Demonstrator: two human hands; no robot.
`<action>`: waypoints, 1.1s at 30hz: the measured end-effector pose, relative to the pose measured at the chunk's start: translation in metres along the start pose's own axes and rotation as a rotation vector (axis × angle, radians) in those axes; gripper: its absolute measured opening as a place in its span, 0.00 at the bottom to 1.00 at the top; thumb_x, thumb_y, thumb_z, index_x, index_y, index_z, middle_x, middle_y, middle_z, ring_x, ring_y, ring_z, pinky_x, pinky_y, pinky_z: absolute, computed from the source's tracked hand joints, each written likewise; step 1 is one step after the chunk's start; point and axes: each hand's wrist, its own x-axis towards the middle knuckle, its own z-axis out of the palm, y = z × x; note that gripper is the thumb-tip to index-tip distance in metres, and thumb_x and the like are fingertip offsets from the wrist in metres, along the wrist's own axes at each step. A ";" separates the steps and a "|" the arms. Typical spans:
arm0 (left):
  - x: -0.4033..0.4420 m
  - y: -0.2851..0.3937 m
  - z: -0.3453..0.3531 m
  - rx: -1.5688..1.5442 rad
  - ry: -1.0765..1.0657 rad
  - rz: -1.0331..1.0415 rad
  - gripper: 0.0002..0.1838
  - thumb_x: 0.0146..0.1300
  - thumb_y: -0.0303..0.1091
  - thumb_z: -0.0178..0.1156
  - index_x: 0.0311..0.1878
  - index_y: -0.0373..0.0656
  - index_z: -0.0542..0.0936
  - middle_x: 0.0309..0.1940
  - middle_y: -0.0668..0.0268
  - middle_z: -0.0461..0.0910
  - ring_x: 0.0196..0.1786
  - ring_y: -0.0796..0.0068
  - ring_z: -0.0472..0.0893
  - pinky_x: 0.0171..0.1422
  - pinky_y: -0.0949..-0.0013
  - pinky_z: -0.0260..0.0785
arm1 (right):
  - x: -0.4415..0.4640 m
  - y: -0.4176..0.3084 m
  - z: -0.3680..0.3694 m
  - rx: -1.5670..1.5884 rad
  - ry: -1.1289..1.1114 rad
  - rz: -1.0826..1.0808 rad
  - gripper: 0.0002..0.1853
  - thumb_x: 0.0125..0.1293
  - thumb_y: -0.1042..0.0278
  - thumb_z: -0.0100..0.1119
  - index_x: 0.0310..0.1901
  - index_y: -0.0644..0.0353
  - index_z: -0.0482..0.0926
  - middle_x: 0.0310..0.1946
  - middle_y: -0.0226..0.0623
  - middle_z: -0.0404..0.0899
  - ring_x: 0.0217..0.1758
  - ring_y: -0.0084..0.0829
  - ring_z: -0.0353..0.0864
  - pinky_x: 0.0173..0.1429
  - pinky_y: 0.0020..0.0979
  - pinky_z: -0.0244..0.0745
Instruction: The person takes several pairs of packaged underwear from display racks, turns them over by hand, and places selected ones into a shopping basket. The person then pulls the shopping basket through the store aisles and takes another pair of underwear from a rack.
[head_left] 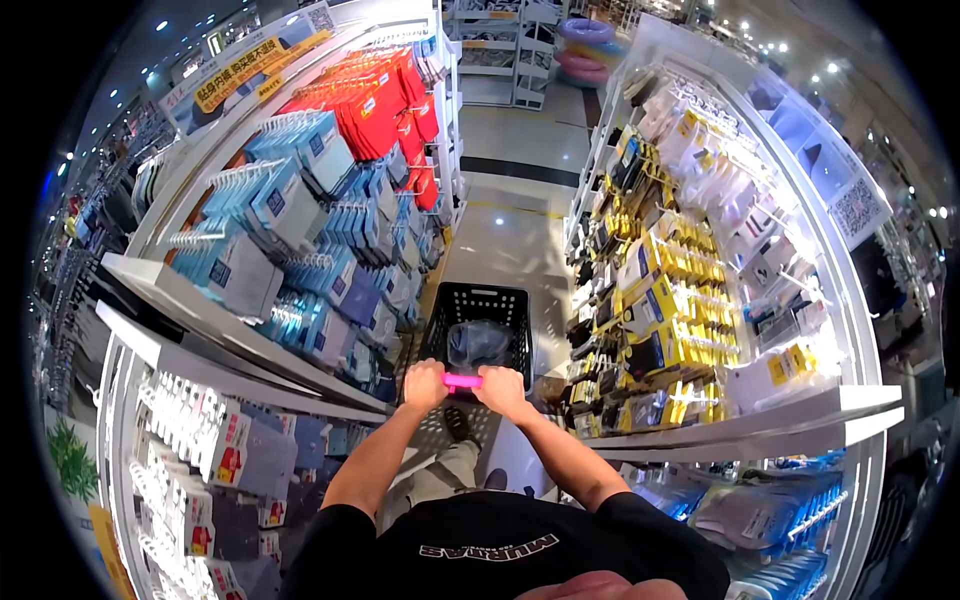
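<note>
Around pink handle [462, 381] | left hand [425, 384], right hand [501, 389] | shirt [480, 572]: perhaps "MUR…"

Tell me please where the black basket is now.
Head view, near the centre: the black basket stands in the aisle, just ahead of the left hand and right hand on the pink handle.

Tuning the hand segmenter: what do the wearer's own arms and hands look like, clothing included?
Ungloved left hand and right hand; no watch or bracelet visible. Both forearms are bare. Short, plain black sleeves belong to a black T-shirt with light-outlined lettering across it.
</note>
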 end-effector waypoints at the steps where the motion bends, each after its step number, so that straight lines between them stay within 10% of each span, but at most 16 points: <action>1: 0.010 -0.004 0.003 -0.008 0.005 0.007 0.07 0.51 0.34 0.65 0.25 0.42 0.79 0.30 0.58 0.79 0.39 0.53 0.80 0.46 0.53 0.72 | 0.009 0.004 0.000 0.003 0.007 -0.002 0.11 0.54 0.58 0.66 0.31 0.57 0.82 0.28 0.45 0.84 0.34 0.49 0.85 0.41 0.48 0.79; 33: 0.247 -0.067 0.051 -0.259 0.111 0.043 0.10 0.46 0.30 0.68 0.30 0.49 0.76 0.38 0.65 0.71 0.47 0.59 0.73 0.50 0.57 0.66 | 0.242 0.073 -0.006 -0.223 0.021 0.205 0.07 0.49 0.63 0.66 0.29 0.53 0.80 0.28 0.45 0.83 0.35 0.53 0.83 0.40 0.50 0.76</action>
